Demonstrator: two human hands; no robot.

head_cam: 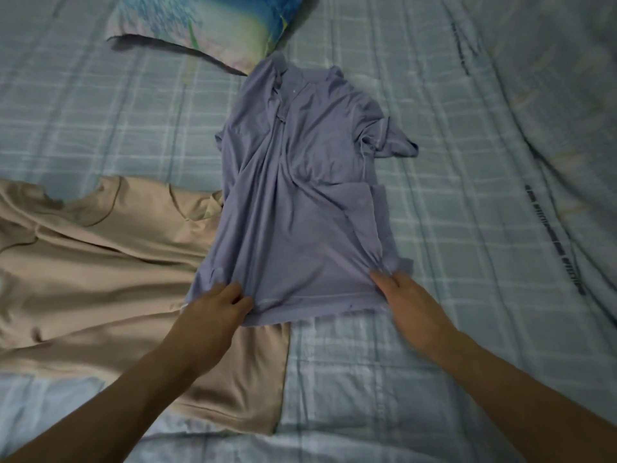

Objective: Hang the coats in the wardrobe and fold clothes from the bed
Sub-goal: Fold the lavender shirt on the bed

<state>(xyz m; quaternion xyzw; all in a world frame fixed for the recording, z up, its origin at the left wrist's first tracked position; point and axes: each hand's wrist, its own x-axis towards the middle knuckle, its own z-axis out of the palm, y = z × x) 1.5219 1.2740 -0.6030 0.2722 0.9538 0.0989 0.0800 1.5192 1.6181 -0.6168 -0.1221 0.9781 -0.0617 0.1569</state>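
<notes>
A lilac polo shirt (300, 195) lies front-up in the middle of the bed, collar pointing away from me, its left side folded inward and its right sleeve sticking out. My left hand (217, 305) pinches the shirt's bottom hem at its near left corner. My right hand (400, 295) grips the hem at the near right corner, where the cloth bunches. A beige garment (100, 262) is spread out flat to the left, and the shirt's left edge overlaps it.
The bed is covered by a pale blue checked sheet (467, 228). A blue and green patterned pillow (207, 25) lies at the far end just beyond the shirt's collar. A rumpled quilt (567, 111) rises on the right.
</notes>
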